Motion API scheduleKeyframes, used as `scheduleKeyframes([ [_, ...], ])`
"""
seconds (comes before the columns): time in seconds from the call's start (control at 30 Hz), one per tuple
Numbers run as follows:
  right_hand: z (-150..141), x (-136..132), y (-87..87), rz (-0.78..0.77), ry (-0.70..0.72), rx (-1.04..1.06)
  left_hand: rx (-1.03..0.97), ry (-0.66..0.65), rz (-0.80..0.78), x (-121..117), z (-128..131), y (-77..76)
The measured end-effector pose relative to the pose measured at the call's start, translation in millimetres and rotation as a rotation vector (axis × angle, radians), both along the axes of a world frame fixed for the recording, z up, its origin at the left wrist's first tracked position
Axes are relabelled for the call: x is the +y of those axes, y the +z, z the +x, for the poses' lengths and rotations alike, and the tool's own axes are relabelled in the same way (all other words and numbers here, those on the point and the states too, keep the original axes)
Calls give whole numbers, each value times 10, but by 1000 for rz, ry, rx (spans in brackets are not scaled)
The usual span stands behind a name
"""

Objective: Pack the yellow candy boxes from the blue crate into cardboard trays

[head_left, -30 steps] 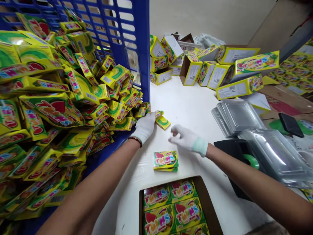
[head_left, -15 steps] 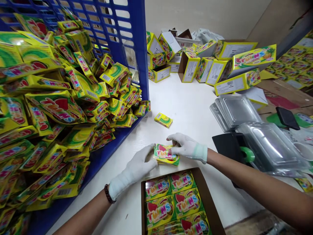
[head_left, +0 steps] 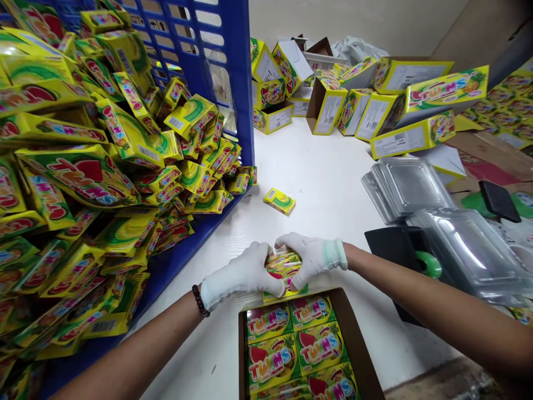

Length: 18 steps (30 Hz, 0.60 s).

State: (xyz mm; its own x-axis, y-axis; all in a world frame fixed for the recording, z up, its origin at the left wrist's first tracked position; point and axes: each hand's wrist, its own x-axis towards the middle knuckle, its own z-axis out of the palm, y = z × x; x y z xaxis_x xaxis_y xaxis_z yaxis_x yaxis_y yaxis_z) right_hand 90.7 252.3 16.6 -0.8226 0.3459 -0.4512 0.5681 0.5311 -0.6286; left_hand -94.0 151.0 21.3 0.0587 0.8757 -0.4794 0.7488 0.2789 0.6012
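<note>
Both my hands wear white gloves and close around a small stack of yellow candy packs [head_left: 286, 270] on the white table, just beyond the brown carton [head_left: 352, 328]. My left hand [head_left: 244, 272] grips the stack's left side, my right hand [head_left: 310, 256] its right side and top. The carton at the bottom centre holds flat rows of the same packs [head_left: 291, 350], faces up. One loose pack [head_left: 279, 200] lies on the table farther away.
A tipped blue crate [head_left: 237, 78] on the left spills a big heap of yellow packs [head_left: 104, 178]. Open yellow display boxes [head_left: 375, 105] crowd the far table. Clear plastic trays [head_left: 406, 189] and a black stand with a green part [head_left: 425, 264] sit at right.
My left hand came back from the crate's edge, leaving one pack on the table. Both hands closed on the stack of packs and drew it toward the carton.
</note>
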Motion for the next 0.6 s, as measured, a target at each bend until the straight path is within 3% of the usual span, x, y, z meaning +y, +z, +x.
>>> scheduleKeyframes([
  [0.13,-37,15,-82,303,23,290,-18,96,335,-26,0,-135],
  [0.23,-1,19,-274,381,50,524,-96,152,629,-81,-11,-433],
  [0.3,39,-5,-430,358,67,650,-147,163,737,-129,-11,-658],
  [0.43,99,-74,-626,323,62,714,-122,94,823,-193,25,-934],
  [0.6,6,-32,-542,375,179,495,-29,122,750,-124,88,-929],
])
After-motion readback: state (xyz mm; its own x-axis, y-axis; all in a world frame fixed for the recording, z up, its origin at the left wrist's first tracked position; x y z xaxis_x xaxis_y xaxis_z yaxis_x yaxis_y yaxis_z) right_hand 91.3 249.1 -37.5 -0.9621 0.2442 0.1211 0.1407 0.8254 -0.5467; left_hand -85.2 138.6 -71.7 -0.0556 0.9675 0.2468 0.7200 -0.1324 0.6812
